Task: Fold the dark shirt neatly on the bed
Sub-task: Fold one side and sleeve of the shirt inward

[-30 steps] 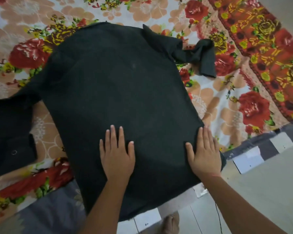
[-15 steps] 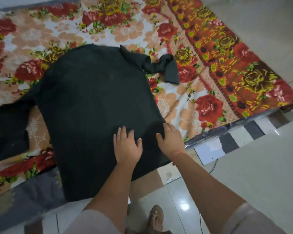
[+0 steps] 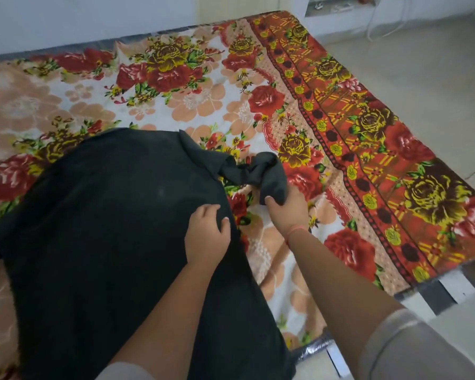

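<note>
Dark shirt (image 3: pixel 107 229): spread flat, back up, on the floral bedsheet (image 3: pixel 203 100), hem reaching the near bed edge
Right sleeve (image 3: pixel 255 171): bunched and twisted, lying out to the side of the body
Left hand (image 3: pixel 207 233): palm down, fingers curled on the shirt's right edge, pinning it
Right hand (image 3: pixel 285 205): closed around the sleeve's cuff end
Done: shirt laid out
Left: judged as both sleeves to fold in, then the body
</note>
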